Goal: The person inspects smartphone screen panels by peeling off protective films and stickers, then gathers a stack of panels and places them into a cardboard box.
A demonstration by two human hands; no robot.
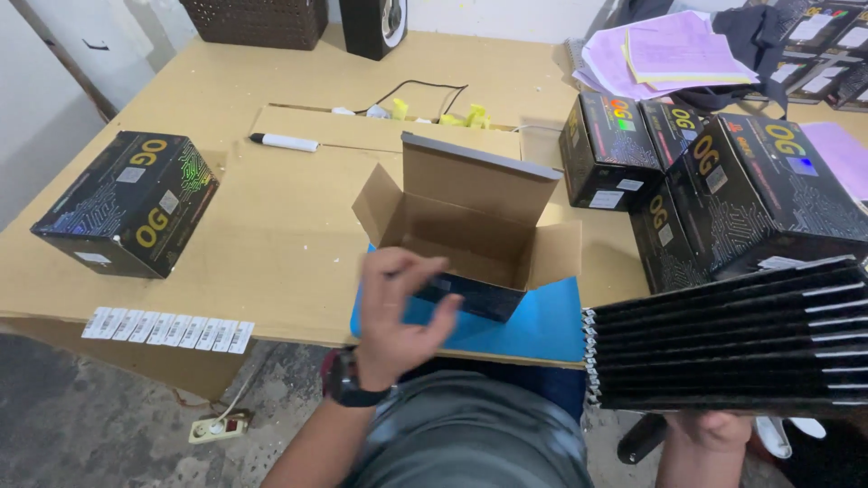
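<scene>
**Open box on the blue sheet, hand in front of it**

Landmark: the open box (475,230), a small carton with brown inside and dark outside, flaps up, standing on a blue sheet (551,325) at the near edge of the table (271,226).

Far left of the box stands a closed black box (127,203), well apart from it. Near the table edge, left of and nearer than the open box, lies a strip of white labels (167,330). Behind and left of the box lies a white marker (285,142) beside a flat cardboard piece (362,126).

The left hand (402,312) is raised just in front of the open box, fingers loosely curled and spread, grasping nothing; whether it touches the box cannot be told. A dark watch (348,384) sits on its wrist.

Right of the box stands a cluster of black boxes (723,190), with purple papers (669,50) behind them.

Lower right of the box, the right hand (714,429) supports from below a stack of flattened black cartons (723,348), its fingers mostly hidden under the stack.
</scene>
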